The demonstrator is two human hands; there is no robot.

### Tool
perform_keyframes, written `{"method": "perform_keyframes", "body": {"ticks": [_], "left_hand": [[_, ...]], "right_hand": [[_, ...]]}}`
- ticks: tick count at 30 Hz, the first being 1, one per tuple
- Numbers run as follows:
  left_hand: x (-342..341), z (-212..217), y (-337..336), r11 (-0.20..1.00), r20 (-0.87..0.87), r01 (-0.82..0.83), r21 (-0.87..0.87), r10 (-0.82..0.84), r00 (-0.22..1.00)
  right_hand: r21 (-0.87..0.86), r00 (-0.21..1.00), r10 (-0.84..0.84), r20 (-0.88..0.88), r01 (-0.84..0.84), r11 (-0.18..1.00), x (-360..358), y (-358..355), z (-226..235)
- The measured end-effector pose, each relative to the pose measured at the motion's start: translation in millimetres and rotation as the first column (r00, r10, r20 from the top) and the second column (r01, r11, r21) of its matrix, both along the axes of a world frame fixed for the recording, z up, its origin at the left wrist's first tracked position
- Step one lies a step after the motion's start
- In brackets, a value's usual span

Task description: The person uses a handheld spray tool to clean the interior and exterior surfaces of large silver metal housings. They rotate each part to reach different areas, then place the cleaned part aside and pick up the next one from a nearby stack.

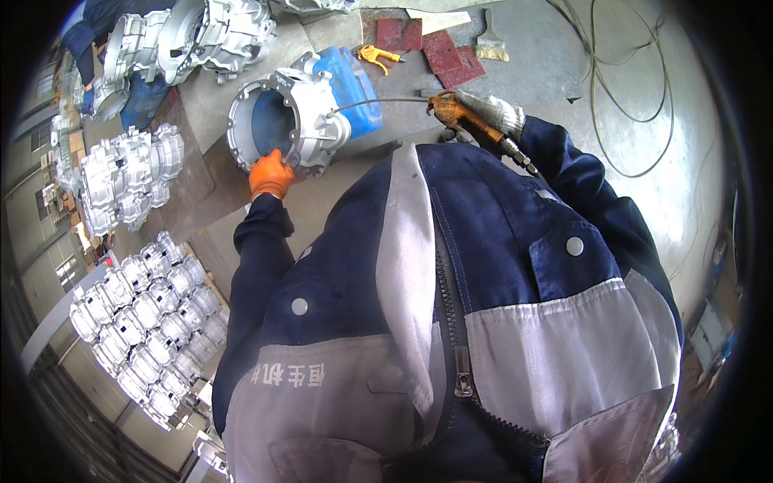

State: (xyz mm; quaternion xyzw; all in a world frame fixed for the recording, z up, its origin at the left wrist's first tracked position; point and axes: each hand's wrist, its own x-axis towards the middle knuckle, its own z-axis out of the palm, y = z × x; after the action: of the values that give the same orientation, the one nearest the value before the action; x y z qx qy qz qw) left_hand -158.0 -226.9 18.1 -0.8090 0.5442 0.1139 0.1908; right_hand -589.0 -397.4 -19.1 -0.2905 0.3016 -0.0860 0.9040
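A silver cast-metal housing point(310, 113) with a round flange lies on its side on a blue plastic canister point(358, 92) atop the workbench. My left hand point(270, 175), in an orange glove, grips the lower rim of the housing's flange. My right hand point(493, 113), in a grey and white glove, holds an orange air blow gun point(455, 113). Its long thin metal nozzle point(370, 102) curves left across the housing toward the flange opening. A hose runs from the gun back past my right sleeve.
Several similar silver housings point(133, 173) stand at the left and more point(197, 36) at the top left. A pallet of stacked castings point(149, 322) sits lower left. Red abrasive pads point(451, 56), a second orange tool point(377, 56), a scraper point(489, 44) and cables point(620, 88) lie on the metal bench point(692, 201).
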Motion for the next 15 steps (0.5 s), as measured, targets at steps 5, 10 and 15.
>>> {"method": "perform_keyframes", "body": {"ticks": [5, 10, 15], "left_hand": [[-12, -5, -4, 0.997, 0.100, -0.059, 0.058, 0.053, 0.994], [-40, -23, -45, 0.946, -0.004, -0.310, -0.096, 0.311, 0.950], [-37, -22, -67, 0.935, -0.122, -0.264, -0.235, 0.241, 0.963]], "right_hand": [[0.153, 0.989, -0.140, -0.052, 0.146, 0.977, -20, -11, 16], [-0.232, 0.975, -0.027, -0.221, -0.026, 0.972, -2, -4, 28], [-0.103, 0.940, 0.004, -0.341, -0.042, 0.994, 8, -4, 48]]}}
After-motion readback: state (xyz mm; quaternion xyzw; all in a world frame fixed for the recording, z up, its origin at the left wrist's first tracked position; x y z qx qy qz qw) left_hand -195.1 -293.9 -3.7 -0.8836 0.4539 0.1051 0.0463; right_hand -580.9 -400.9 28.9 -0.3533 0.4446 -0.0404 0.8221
